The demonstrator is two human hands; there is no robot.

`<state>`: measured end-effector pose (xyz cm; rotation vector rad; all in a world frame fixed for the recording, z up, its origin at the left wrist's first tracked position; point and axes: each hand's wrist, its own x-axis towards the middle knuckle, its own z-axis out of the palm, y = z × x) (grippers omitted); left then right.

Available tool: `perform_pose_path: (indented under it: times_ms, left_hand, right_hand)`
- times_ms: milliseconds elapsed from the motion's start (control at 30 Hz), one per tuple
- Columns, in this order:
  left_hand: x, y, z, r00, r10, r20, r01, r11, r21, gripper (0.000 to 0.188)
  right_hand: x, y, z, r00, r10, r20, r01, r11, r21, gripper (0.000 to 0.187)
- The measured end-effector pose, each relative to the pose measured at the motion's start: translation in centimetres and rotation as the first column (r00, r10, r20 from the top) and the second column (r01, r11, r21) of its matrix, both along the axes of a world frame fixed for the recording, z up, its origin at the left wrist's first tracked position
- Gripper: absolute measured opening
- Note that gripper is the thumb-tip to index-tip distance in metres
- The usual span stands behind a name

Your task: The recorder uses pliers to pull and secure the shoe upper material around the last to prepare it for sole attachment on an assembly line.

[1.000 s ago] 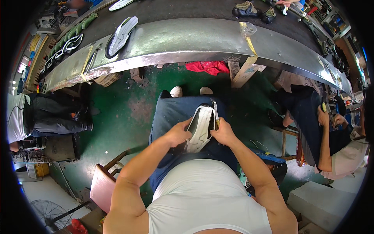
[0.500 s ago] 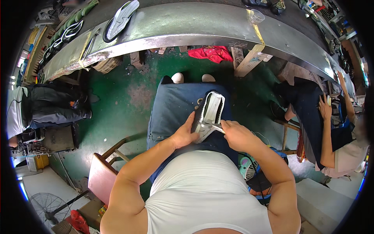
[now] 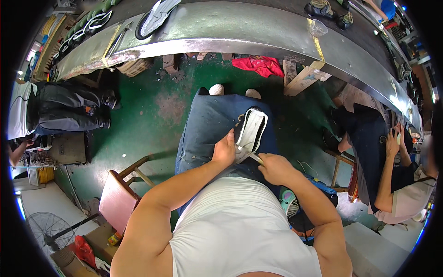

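On my lap, over the blue cloth (image 3: 203,124), lies an upturned shoe (image 3: 253,127) with a dark upper and a white underside. Its rounded end points away from me. My left hand (image 3: 224,149) grips its near left side, fingers wrapped along the edge. A silvery metal hand tool (image 3: 249,154), apparently pincers, is held in my right hand (image 3: 277,169). The tool's head meets the shoe's near end, close to my left fingers. Part of that end is hidden by the hand and tool.
Ahead runs a metal-edged workbench (image 3: 207,27) carrying another upturned shoe (image 3: 157,18) and a clear plastic cup (image 3: 317,27). A red cloth (image 3: 258,66) lies beneath it. A stool (image 3: 119,198) stands at left. Another person (image 3: 392,166) sits at right; one (image 3: 60,108) stands at left.
The tool has turned and its head now sits nearer my left fingers. My right hand has shifted slightly down. The whole view has swung a little, moving the bench rightward.
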<state>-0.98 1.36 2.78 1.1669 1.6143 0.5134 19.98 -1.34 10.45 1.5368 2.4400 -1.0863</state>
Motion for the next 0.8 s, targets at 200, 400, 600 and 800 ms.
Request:
perform_pose_path:
  times_ms: [200, 400, 600, 800]
  left_hand:
    - [0.0, -0.6, -2.2, 0.982, -0.173, -0.069, 0.186, 0.9, 0.394, 0.049]
    - [-0.4, 0.3, -0.1, 0.761, -0.517, -0.393, 0.645, 0.672, 0.365, 0.056]
    - [-0.3, 2.2, 3.6, 0.609, -0.654, -0.449, 0.758, 0.647, 0.083, 0.058]
    - [-0.4, 2.5, 5.6, 0.541, -0.732, -0.413, 0.788, 0.614, -0.057, 0.062]
  right_hand:
    - [1.3, 1.7, -1.0, 0.995, -0.104, -0.007, 0.098, 0.915, 0.391, 0.023]
    - [4.4, 1.0, -3.8, 0.973, -0.227, -0.037, 0.229, 0.971, 0.07, 0.016]
    - [3.4, 3.8, -0.3, 0.909, -0.359, -0.211, 0.347, 0.933, -0.094, 0.028]
    - [2.5, 4.8, -3.2, 0.962, -0.268, -0.046, 0.269, 0.963, 0.028, 0.034]
